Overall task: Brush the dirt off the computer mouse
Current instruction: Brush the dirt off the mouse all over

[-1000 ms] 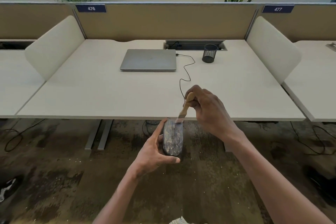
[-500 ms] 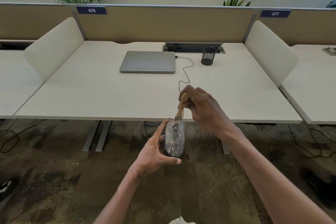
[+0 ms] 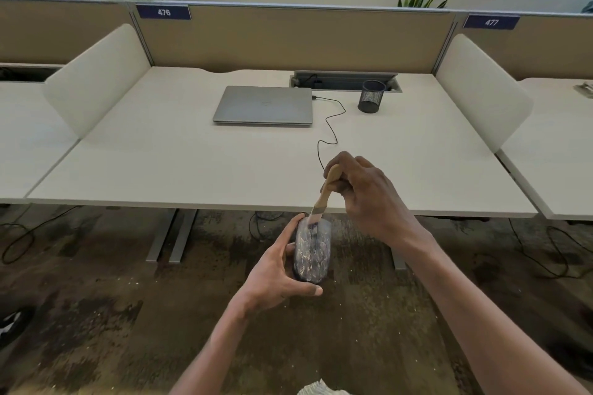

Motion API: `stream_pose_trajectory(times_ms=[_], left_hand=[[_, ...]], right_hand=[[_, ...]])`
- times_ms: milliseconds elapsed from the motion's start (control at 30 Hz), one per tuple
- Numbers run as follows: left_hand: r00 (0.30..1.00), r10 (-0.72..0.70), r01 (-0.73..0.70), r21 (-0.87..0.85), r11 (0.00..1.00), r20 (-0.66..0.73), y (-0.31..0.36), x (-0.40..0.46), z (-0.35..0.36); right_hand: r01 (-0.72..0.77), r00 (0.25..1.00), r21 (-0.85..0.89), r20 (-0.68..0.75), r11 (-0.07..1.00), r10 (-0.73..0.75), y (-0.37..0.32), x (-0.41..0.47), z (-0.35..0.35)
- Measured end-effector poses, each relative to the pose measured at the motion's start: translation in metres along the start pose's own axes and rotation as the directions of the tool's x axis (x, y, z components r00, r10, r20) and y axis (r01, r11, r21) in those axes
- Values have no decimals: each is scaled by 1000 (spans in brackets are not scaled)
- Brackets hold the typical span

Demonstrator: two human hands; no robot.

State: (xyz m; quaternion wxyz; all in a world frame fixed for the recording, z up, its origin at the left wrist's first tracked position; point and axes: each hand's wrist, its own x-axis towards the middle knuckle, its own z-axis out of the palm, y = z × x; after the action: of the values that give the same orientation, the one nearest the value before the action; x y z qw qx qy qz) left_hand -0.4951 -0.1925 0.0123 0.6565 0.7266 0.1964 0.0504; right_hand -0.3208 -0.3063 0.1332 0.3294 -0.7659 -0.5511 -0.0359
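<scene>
Head view. The left hand [image 3: 276, 269] cups the dark, oval computer mouse [image 3: 313, 252], still speckled with pale dirt, its fingers curled round the left side and thumb under the near end; the mouse is held in the air over the stained floor [image 3: 96, 314], just in front of the white surface [image 3: 179, 167]. The right hand [image 3: 365, 192] pinches the small wooden-handled brush [image 3: 325, 194], bristles touching the mouse's far end by the wheel. Step in hand, judging by this: brushing, early on. The next stroke likely calls for sweeping toward the near end with the mouse held steady. A closed grey laptop [image 3: 263, 105] and black mesh cup [image 3: 371, 96] stand behind.
</scene>
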Motion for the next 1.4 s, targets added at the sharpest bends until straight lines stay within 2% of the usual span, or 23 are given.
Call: stream_pose_trajectory(times_ms=[133, 267, 433, 533, 633, 1000, 1133, 1267, 1400], left_hand=[[1000, -15, 15, -30, 999, 3, 0, -2, -1], [1000, -19, 18, -37, 999, -22, -1, -5, -4], [999, -15, 13, -47, 999, -41, -2, -10, -6], [998, -14, 11, -47, 999, -58, -3, -10, -9], [998, -22, 20, -33, 999, -63, -4, -11, -10], [994, -33, 30, -29, 999, -102, -3, -11, -13], [992, -35, 32, -27, 999, -122, -1, -10, -14], [992, -36, 36, -7, 999, -120, 1, -11, -14], [991, -36, 35, -14, 999, -125, 3, -11, -13]], right_hand=[[-2, 1000, -56, -22, 998, 1, -3, 0, 3], [20, 1000, -14, -17, 1000, -21, -6, 3, 5], [20, 1000, -46, -22, 999, -21, -10, 3, 9], [32, 999, 13, 4, 999, -33, -12, 2, 10], [36, 999, -35, 32, 999, -35, -12, 1, 10], [69, 998, -14, -11, 998, -69, -20, 2, 11], [105, 994, -29, 32, 994, -104, -24, 0, 13], [119, 993, -24, -10, 993, -119, -24, 0, 13], [140, 989, -43, 45, 989, -138, -26, -2, 13]])
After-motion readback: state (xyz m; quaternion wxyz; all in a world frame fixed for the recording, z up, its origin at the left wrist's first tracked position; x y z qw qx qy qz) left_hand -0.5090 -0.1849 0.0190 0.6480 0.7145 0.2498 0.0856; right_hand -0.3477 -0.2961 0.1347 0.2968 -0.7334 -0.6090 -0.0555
